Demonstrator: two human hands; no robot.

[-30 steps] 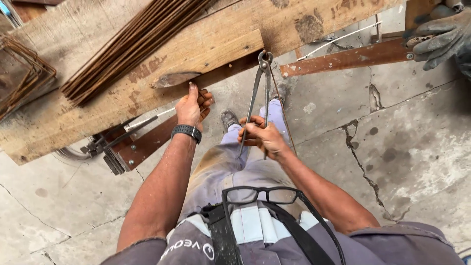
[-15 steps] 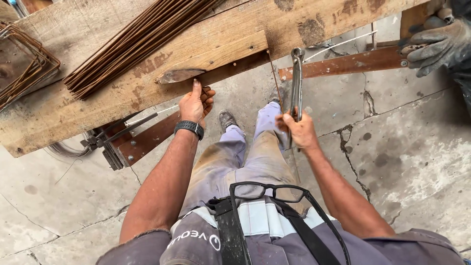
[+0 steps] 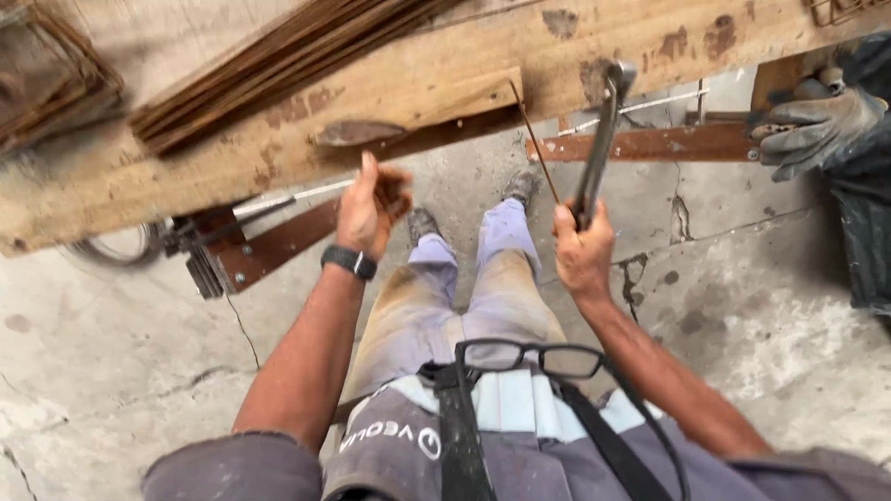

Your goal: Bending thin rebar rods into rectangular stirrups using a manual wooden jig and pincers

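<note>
1. Looking straight down, we see a long, worn wooden bench (image 3: 278, 139) running across the top, its planks stained and chipped, with a bundle of rusty steel rods (image 3: 278, 60) lying diagonally on it.
2. Up on the left edge sit bent wire frames (image 3: 51, 79) (blurred, so the shapes are hard to read).
3. The right hand (image 3: 583, 252) is wrapped in a fist around the handles of the metal pincers (image 3: 601, 130), fingers pressed together; the tool stands nearly upright, its head up against the front edge of the bench.
4. A thin wire (image 3: 536, 144) slants from the bench edge down toward that same fist, just beside the pincer handles; whether the fingers grip it too, I cannot tell.
5. The left hand (image 3: 371, 206) hangs just under the bench edge, holding nothing, fingers loosely curled with one pointing up at the wood.
6. Underfoot is grey concrete floor (image 3: 121, 371), cracked and dusty, with the person's pale, dirt-smeared trousers and shoes in the middle.
7. Rust-brown metal bars (image 3: 650, 144) brace the bench below.
8. Over on the right, another person's gloved hand (image 3: 817, 125) rests at the end of one bar, well apart from the pincers.
</note>
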